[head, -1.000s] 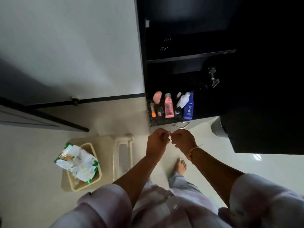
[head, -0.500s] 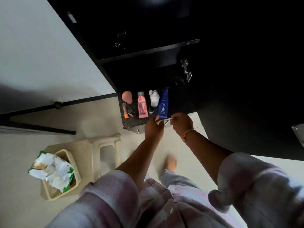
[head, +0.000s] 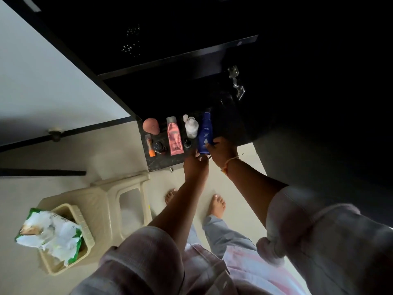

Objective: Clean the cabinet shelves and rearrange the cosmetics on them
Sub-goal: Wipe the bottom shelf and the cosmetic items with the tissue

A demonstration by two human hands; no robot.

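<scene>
**Blue lotion bottle (head: 204,130) draws both hands at the shelf front**

Both arms are up at the centre of the frame, hands close together, almost touching, right at the foot of that bottle. The right hand (head: 222,151), thread band at the wrist, curls around the bottle's lower right side, thumb across the label. The left hand (head: 194,167) comes in from below with its fingertips up against the bottle's base. Whether it actually grips anything, I cannot tell; it is dim there.

The bottle stands upright at the right end of a row on the dark cabinet shelf (head: 163,163), just above centre. Running left from it: a white bottle (head: 191,129) with a small dark bottle (head: 187,143) in front, then a pink tube (head: 174,136) standing on its cap. Next comes a small dark jar (head: 158,145), an orange stick (head: 150,147), and a pink sponge (head: 150,125) at the back left corner. Above them an upper shelf (head: 176,58) crosses the black cabinet, and a metal hinge (head: 236,81) glints to the right.

Down at lower left, a cream plastic stool (head: 119,192) stands on the pale floor. A cream basket (head: 85,228) sits on it, and a torn green-and-white wipes packet (head: 49,233) lies across the basket. Two bare feet stand between the arms, below the shelf.
</scene>
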